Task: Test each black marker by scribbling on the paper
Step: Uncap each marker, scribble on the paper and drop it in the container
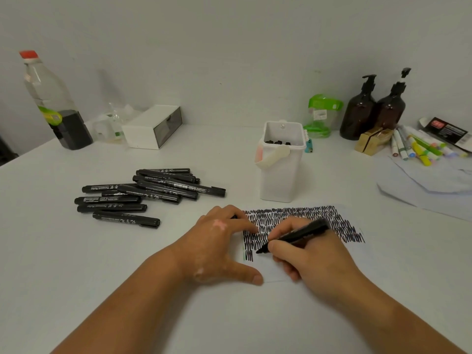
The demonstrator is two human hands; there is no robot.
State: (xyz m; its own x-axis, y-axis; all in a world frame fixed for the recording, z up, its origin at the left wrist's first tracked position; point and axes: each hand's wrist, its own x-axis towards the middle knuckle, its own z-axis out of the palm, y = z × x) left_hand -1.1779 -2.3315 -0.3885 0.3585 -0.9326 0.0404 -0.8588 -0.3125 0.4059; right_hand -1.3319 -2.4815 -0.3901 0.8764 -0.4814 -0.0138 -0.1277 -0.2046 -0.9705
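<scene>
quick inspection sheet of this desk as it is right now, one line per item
surface: white table, no spills seen.
job's things: paper, upper part covered in black scribbles; black marker uncapped, tip at the lower-left scribbles; marker pile at left; white tub behind the paper, dark marker ends inside.
clutter: red-capped bottle, white box, green-lidded jar, brown pump bottles, coloured markers, loose sheets.
grippers: left hand flat on the paper's left edge; right hand grips the black marker.
cables: nothing seen.
surroundings: plain pale wall.
</scene>
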